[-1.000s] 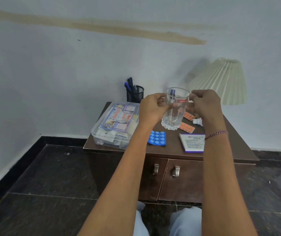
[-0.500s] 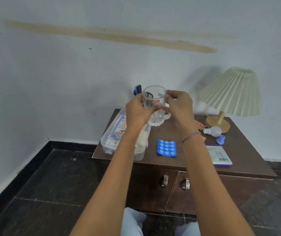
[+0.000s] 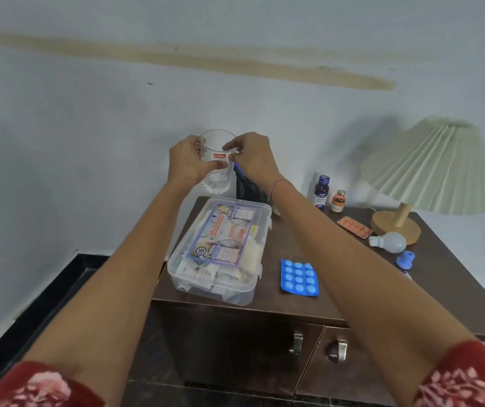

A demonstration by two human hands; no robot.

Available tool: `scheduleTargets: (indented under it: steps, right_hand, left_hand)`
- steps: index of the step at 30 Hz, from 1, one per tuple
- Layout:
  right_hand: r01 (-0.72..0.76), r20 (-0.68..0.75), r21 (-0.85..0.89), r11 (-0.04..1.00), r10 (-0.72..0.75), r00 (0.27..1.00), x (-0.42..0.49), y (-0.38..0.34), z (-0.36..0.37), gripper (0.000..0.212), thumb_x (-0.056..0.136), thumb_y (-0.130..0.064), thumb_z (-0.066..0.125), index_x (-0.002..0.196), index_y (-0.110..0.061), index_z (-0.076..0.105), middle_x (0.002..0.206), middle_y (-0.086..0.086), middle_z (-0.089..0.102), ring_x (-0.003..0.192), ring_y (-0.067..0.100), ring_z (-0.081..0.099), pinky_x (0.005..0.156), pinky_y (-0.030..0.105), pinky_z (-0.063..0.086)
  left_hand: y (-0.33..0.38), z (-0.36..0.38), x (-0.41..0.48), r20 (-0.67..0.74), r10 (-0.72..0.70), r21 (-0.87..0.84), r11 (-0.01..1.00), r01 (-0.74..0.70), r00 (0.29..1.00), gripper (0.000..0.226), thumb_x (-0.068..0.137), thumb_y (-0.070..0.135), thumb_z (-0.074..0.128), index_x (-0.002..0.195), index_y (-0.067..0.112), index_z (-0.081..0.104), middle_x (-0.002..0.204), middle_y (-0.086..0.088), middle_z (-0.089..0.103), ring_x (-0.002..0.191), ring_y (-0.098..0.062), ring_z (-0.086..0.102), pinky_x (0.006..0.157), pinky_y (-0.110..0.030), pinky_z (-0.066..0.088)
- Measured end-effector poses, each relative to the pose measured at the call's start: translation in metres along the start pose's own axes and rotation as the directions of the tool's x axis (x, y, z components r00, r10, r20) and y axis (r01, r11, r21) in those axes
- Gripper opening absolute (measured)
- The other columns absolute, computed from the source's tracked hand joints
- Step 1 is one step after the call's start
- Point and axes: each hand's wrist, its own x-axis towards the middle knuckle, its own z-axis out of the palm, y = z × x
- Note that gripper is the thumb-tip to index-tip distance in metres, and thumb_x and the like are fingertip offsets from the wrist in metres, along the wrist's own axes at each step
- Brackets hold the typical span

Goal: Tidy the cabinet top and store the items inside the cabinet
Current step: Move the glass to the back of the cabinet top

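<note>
A clear drinking glass (image 3: 217,145) with a red label is held up in the air above the back left of the cabinet top (image 3: 294,301). My left hand (image 3: 185,163) grips its left side. My right hand (image 3: 250,157) pinches its right side near the rim. Under my arms lies a clear plastic first-aid box (image 3: 220,254), lid on. A blue blister pack (image 3: 299,277) lies to the box's right. The two cabinet doors (image 3: 264,353) below are closed.
A black mesh pen holder (image 3: 248,188) stands behind my right wrist. Two small medicine bottles (image 3: 322,189) stand at the back. An orange blister pack (image 3: 354,227), a light bulb (image 3: 389,241), a blue cap (image 3: 405,258) and a pleated lamp (image 3: 429,168) fill the right side.
Both hands have lifted the glass off the cabinet top and carried it up and to the left. The view has shifted, now showing the lamp and bottles.
</note>
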Motion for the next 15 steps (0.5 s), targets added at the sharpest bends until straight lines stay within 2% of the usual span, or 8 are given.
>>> scheduleTargets:
  steps: [4,7,10,13,15]
  right_hand:
    - [0.092,0.029,-0.165,0.982,-0.088,0.996,0.024,0.014,0.019,0.02,0.086,-0.01,0.066,0.105,-0.009,0.072,0.11,0.008,0.07,0.102,0.018,0.064,0.085,0.018,0.043]
    - [0.126,0.041,-0.238,0.963,-0.119,0.992,0.037,0.022,0.031,0.017,0.087,-0.009,0.065,0.102,-0.009,0.073,0.103,0.007,0.072,0.095,0.016,0.066,0.077,0.014,0.039]
    - [0.167,0.054,-0.289,0.943,-0.158,0.986,0.045,0.025,0.04,0.017,0.087,-0.007,0.064,0.102,-0.009,0.072,0.104,0.009,0.071,0.095,0.018,0.066,0.077,0.016,0.039]
    - [0.187,0.091,-0.331,0.925,-0.166,0.982,0.051,0.03,0.046,0.019,0.087,-0.006,0.063,0.103,-0.008,0.072,0.106,0.01,0.07,0.096,0.02,0.066,0.078,0.018,0.042]
    - [0.198,0.116,-0.368,0.909,-0.167,0.979,0.053,0.033,0.05,0.018,0.088,-0.006,0.062,0.103,-0.008,0.072,0.107,0.01,0.069,0.096,0.021,0.066,0.084,0.023,0.047]
  left_hand:
    - [-0.022,0.008,0.022,0.051,-0.037,0.033,0.999,0.036,0.998,0.073,0.058,0.026,0.089,0.121,0.006,0.059,0.115,-0.01,0.067,0.088,-0.013,0.059,0.077,-0.019,0.045]
    - [-0.035,0.015,0.033,0.074,-0.061,0.029,0.998,0.059,0.995,0.073,0.059,0.026,0.088,0.123,0.008,0.057,0.118,-0.009,0.065,0.09,-0.014,0.058,0.077,-0.019,0.045]
    - [-0.046,0.019,0.041,0.085,-0.064,-0.001,0.998,0.064,0.994,0.072,0.061,0.024,0.087,0.124,0.011,0.056,0.12,-0.009,0.064,0.092,-0.014,0.059,0.076,-0.017,0.046]
    - [-0.056,0.022,0.044,0.117,-0.042,-0.019,0.999,0.045,0.992,0.084,0.06,0.022,0.088,0.134,0.019,0.046,0.119,-0.011,0.064,0.099,-0.02,0.061,0.086,-0.028,0.049]
    - [-0.062,0.024,0.045,0.128,-0.034,-0.009,0.999,0.036,0.991,0.088,0.061,0.023,0.088,0.136,0.025,0.042,0.115,-0.011,0.064,0.096,-0.019,0.058,0.084,-0.027,0.046]
